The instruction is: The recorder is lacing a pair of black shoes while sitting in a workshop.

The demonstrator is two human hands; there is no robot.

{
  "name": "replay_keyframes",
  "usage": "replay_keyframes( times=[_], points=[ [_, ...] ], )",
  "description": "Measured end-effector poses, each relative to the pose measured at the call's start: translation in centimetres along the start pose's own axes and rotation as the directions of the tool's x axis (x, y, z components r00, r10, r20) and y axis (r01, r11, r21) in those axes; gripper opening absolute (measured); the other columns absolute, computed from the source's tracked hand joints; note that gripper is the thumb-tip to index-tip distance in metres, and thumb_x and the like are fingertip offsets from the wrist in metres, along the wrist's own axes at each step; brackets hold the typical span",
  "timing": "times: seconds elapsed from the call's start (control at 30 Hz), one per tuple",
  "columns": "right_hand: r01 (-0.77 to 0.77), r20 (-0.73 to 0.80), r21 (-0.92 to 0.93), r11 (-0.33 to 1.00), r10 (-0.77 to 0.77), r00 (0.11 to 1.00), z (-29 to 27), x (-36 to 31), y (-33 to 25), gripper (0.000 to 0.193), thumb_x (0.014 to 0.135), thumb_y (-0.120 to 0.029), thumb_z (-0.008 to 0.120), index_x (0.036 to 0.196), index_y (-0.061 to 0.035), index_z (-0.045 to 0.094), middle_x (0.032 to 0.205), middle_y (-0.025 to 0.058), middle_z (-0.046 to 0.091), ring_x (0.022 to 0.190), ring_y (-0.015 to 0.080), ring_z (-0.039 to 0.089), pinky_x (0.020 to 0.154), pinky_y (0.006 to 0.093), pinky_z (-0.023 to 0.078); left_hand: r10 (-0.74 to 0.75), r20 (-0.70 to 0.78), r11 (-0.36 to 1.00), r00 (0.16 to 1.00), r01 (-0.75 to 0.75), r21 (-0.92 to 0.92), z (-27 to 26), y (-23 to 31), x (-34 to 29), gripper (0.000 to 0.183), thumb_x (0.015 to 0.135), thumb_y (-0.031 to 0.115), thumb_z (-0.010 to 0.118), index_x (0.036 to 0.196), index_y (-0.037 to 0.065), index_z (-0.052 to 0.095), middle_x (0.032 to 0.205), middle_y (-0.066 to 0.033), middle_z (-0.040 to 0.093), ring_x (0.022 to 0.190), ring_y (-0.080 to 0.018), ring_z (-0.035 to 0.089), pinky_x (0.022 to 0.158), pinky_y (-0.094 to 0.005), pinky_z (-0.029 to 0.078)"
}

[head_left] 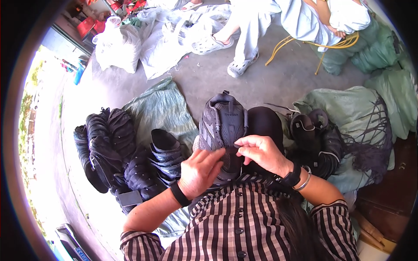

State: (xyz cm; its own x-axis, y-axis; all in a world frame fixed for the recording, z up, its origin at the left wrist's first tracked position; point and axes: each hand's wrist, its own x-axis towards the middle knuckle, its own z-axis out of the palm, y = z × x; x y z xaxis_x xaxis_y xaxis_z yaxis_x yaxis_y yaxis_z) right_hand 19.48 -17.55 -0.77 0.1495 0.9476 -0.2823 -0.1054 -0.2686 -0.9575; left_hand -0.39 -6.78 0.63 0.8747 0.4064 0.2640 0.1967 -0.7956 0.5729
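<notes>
- The concrete floor (278, 82) carries pale green sacks (163, 108), one spread flat on the left, others heaped on the right.
- White plastic bags (122, 43) lie at the far side, beside another person's legs and white clogs (209, 43).
- A stack of dark shoe uppers (113, 152) sits to the left; more dark uppers (315, 139) rest on the right sack.
- A grey shoe upper (223, 130) stands in the middle, toe pointing away, resting on the person's lap.
- The left hand (199, 172) lies on the upper's lower left side, its grip loosely curled against it.
- The right hand (261, 153) pinches the upper's mesh tongue, grip closed on it.
</notes>
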Motion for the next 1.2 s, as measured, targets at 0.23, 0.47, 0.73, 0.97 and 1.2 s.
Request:
replay_keyframes(
  times=[0.23,0.47,0.73,0.97,1.2],
  points=[
    [-0.125,-0.009,0.124,0.984,0.127,0.992,0.6,-0.2,0.4,0.024,0.089,-0.009,0.059,0.107,0.0066,0.058,0.087,0.009,0.065,0.07,0.0122,0.063,0.063,0.0238,0.053,0.172,0.025,0.939,0.985,-0.171,0.299,0.1,-0.7,2.9,0.017,0.071,0.008,0.069,0.088,0.012,0.064,0.072,-0.0015,0.054,0.061,-0.0179,0.057,0.053,-0.0312,0.048],
    [-0.016,-0.01,-0.068,0.998,0.015,1.0,0.2,-0.7,0.0,0.016,0.088,-0.006,0.06,0.099,0.0059,0.06,0.075,0.0041,0.062,0.063,0.0092,0.06,0.057,0.0233,0.05,-0.003,0.116,0.981,0.993,-0.02,0.195,0.5,-0.9,4.1,0.008,0.076,0.012,0.067,0.079,0.009,0.059,0.074,-0.0044,0.055,0.064,-0.0229,0.061,0.056,-0.0338,0.05],
    [-0.202,0.189,-0.385,0.901,0.291,0.938,-5.9,-3.8,-2.1,0.019,0.086,-0.014,0.062,0.09,0.0043,0.065,0.072,0.0041,0.061,0.064,0.0081,0.058,0.057,0.0237,0.048,-0.68,-0.024,0.446,0.733,0.387,-0.807,-4.3,-4.3,0.4,0.012,0.096,0.016,0.05,0.096,0.005,0.056,0.088,-0.0062,0.063,0.081,-0.0202,0.064,0.079,-0.0305,0.05],
    [0.091,0.305,-0.043,0.995,-0.074,0.95,-5.5,-3.3,-3.1,0.011,0.082,-0.004,0.061,0.081,0.0044,0.068,0.131,0.0229,0.05,0.083,0.0158,0.062,0.065,0.0262,0.051,-0.576,0.183,-0.162,0.796,0.108,-0.981,-3.8,-3.3,1.7,0.015,0.098,0.019,0.044,0.099,0.008,0.054,0.071,0.0023,0.048,0.065,-0.013,0.051,0.084,-0.0377,0.047],
    [0.444,-0.312,0.856,0.264,-0.42,0.852,-16.9,-11.1,-0.9,0.026,0.095,-0.017,0.05,0.108,0.003,0.061,0.137,0.0126,0.048,0.061,0.0094,0.048,0.047,0.0234,0.039,-0.906,-0.253,0.253,0.339,-0.045,-0.967,-17.1,-19.2,-7.5,0.015,0.092,0.018,0.056,0.08,0.014,0.05,0.059,0.0042,0.033,0.05,-0.0072,0.031,0.041,-0.0241,0.024]
  ],
)
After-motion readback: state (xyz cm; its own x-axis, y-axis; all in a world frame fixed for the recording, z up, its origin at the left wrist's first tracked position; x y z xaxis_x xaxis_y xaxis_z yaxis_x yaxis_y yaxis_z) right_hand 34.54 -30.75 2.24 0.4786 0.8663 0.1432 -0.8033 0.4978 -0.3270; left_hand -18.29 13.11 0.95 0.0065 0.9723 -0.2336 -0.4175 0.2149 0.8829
